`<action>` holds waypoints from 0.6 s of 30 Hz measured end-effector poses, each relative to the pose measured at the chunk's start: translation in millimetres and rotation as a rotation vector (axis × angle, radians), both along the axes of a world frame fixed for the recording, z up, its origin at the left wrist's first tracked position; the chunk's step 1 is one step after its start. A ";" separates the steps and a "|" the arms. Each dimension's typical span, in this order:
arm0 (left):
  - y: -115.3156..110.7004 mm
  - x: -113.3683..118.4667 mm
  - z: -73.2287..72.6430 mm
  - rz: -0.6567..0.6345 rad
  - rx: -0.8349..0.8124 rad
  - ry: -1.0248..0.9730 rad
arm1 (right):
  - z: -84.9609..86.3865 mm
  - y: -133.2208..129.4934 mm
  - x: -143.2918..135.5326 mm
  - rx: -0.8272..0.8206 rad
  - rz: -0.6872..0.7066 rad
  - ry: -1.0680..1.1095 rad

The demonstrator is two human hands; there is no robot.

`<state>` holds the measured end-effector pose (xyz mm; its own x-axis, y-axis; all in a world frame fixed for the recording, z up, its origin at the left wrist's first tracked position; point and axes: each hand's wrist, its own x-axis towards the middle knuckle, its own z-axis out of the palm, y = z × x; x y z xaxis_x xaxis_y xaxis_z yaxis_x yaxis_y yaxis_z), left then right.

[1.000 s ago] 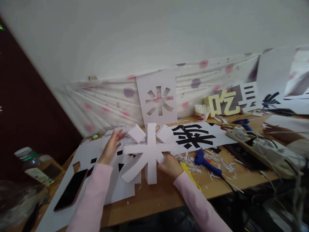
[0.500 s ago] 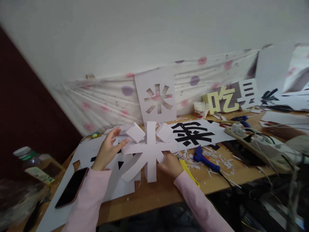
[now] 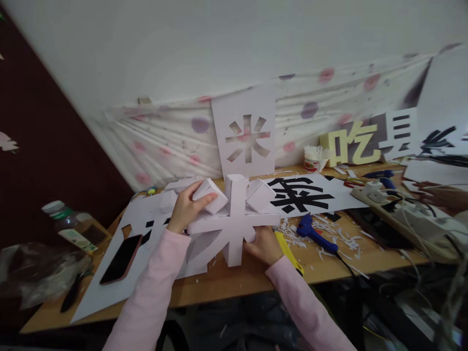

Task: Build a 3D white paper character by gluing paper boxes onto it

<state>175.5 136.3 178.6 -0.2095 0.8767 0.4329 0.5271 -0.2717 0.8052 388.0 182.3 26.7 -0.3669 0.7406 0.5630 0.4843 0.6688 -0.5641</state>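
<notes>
A white three-dimensional Chinese character (image 3: 237, 222), built from paper or foam board, stands upright near the table's front edge. My left hand (image 3: 185, 209) is closed on its upper-left dot, a small boxy block (image 3: 214, 199), with the thumb over the front and the fingers at the top edge. Low on the other side, my right hand (image 3: 266, 245) grips the character by its lower-right stroke; some of its fingers are hidden behind the piece. A matching block (image 3: 260, 196) forms the upper-right dot.
Behind stands a white board (image 3: 218, 127) with the same character cut out. On the right lie a blue glue gun (image 3: 314, 234), a yellow cutter (image 3: 287, 251), paper scraps and a power strip (image 3: 398, 222). A phone (image 3: 122, 259) and a bottle (image 3: 75, 226) are left. Another person's hand (image 3: 438, 192) shows far right.
My left hand has moved right and closed on the upper-left block, having been open beside it. My right hand keeps its hold. The camera view has shifted slightly.
</notes>
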 end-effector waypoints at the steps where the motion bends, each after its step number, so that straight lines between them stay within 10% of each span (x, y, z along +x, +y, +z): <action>1: -0.4 1.1 0.0 0.010 0.002 -0.008 | 0.1 -0.3 0.1 -0.002 -0.002 -0.011; 18: -10.6 12.8 -1.1 0.065 0.030 -0.057 | 5.3 -7.1 0.9 -0.022 -0.004 -0.033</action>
